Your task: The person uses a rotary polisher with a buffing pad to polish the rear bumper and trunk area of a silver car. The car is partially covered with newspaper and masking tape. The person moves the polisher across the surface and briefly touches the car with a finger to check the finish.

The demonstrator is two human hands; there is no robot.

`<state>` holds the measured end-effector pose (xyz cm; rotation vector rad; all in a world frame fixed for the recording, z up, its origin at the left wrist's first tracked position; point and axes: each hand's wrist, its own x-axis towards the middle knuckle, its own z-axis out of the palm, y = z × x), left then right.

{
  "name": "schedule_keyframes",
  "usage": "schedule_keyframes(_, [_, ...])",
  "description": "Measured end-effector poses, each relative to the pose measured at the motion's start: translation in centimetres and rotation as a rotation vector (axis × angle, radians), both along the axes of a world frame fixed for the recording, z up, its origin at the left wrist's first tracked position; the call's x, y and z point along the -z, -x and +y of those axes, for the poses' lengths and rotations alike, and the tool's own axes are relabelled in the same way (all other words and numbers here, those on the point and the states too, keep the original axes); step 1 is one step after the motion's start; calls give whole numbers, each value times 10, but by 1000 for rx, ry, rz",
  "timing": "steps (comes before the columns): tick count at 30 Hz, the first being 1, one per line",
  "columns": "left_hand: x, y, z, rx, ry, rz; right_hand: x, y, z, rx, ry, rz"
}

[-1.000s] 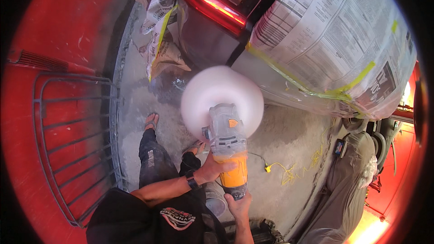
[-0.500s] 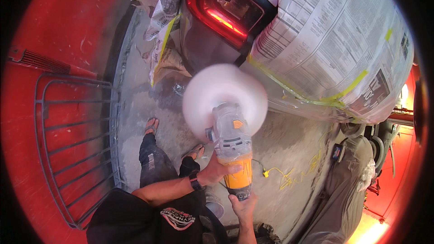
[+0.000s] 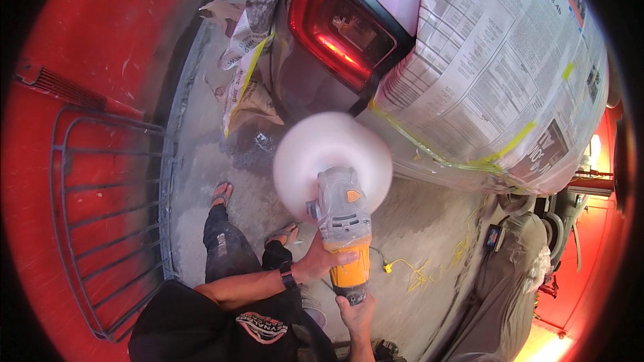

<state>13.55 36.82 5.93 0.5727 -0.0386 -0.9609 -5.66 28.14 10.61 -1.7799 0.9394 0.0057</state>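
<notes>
A grey and yellow power polisher (image 3: 345,218) coated in pale dust is held in front of me. Its round white pad (image 3: 305,144) is blurred, as in spinning, and overlaps the lower corner of a dark car bumper (image 3: 308,87); whether it touches is hard to tell. My left hand (image 3: 320,259) is wrapped around the yellow body from the left. With the thumb along the black tail end, my right hand (image 3: 357,314) grips the rear of the tool. Above the bumper is a red tail light (image 3: 335,33).
Newspaper (image 3: 490,74) held by yellow tape covers the car's rear at right. More loose paper (image 3: 245,87) hangs left of the bumper. A dark metal rack (image 3: 114,208) leans at the red wall. A yellow cord (image 3: 422,271) lies on the floor, beside a grey cover (image 3: 496,288).
In the picture, the car and tail light have shifted slightly down and right. The pad sits a little lower, and both hands keep their hold on the polisher.
</notes>
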Motion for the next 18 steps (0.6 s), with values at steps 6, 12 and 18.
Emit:
schedule_keyframes(6, [-2, -7, 0, -31, 55, -23, 3, -9, -3, 16, 6, -76])
schedule_keyframes(12, [4, -2, -2, -42, 51, 30, 17, 4, -6, -3, -30, -44])
schedule_keyframes(18, [32, 15, 1, -46, -23, 129, 45, 25, 3, 17, -51, 29])
